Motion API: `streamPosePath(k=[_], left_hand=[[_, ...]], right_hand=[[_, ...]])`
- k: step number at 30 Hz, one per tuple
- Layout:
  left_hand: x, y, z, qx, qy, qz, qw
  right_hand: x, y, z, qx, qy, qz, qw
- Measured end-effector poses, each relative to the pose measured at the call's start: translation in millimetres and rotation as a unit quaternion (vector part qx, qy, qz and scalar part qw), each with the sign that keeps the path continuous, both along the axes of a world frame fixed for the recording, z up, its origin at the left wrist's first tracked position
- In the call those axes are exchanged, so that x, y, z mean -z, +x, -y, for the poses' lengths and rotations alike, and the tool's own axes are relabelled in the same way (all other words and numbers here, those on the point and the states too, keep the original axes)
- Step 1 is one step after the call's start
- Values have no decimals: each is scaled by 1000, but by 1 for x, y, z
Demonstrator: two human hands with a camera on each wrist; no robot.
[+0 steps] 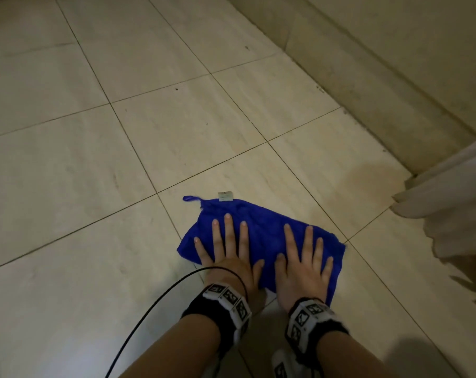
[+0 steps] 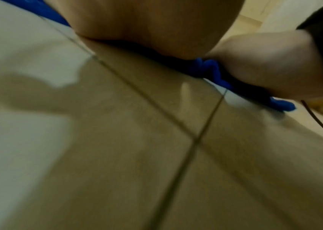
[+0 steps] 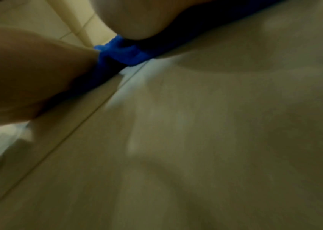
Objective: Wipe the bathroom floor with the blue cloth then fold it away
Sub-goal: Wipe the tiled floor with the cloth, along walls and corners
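Your left hand [image 1: 227, 251] and right hand [image 1: 303, 264] both lie palm-down on the blue cloth [image 1: 261, 236], side by side, fingers straight and spread, pressing it rather than gripping it. The cloth sits bunched on the tiled floor [image 1: 95, 186] across a grout line, its hanging loop [image 1: 191, 199] and small label [image 1: 225, 196] at the far edge. The wrist views are blurred, showing what seems to be rumpled cloth under your palms.

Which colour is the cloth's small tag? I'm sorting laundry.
The tag on the blue cloth is pale grey-white, clearest in the head view.
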State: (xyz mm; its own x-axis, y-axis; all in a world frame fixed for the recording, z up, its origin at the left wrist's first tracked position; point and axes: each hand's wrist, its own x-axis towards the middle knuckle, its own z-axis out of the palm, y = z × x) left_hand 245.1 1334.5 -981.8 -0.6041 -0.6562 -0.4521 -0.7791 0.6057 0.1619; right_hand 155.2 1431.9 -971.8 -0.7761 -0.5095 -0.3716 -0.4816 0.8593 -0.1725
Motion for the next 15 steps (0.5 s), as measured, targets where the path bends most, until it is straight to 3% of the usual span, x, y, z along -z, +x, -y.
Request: streamPosePath(k=[6, 15], left_hand=[[0, -46, 19, -2, -18, 1, 1000], [-7, -55, 33, 36, -34, 5, 999]], right_hand=[[7, -52, 12, 0, -4, -23, 1000], [17, -46, 16, 6, -20, -77, 997]])
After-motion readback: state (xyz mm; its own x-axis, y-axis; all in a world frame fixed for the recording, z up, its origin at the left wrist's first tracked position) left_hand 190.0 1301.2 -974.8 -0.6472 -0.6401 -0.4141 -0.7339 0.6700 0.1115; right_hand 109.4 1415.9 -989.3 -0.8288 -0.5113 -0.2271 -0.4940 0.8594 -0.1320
